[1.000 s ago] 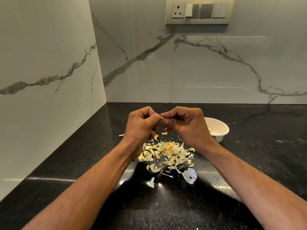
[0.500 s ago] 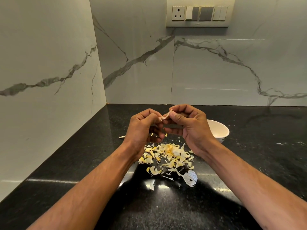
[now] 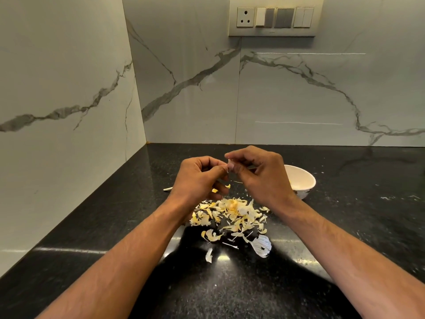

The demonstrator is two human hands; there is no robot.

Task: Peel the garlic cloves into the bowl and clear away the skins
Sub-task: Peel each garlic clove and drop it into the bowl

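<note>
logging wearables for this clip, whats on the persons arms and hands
Nothing worn that shows: both forearms are bare to the frame edge, with no sleeves, gloves or watch. No rings show on the left hand or the right hand, though the fingers are partly hidden.

- The left hand (image 3: 197, 178) and right hand (image 3: 262, 176) meet above the black bench (image 3: 345, 226), fingers curled, both pinching a small garlic clove (image 3: 229, 165) between their tips.
- A pale shred of skin sticks up from the clove at the right thumb.
- Below the hands lies a pile of skins (image 3: 232, 217), yellowish and white, loose on the bench.
- A white bowl (image 3: 301, 180) stands just behind the right hand, partly hidden by it.
- A small white stick (image 3: 167, 189) lies left of the left hand.
- A switch panel (image 3: 274, 17) sits on the marble wall (image 3: 299, 93).
</note>
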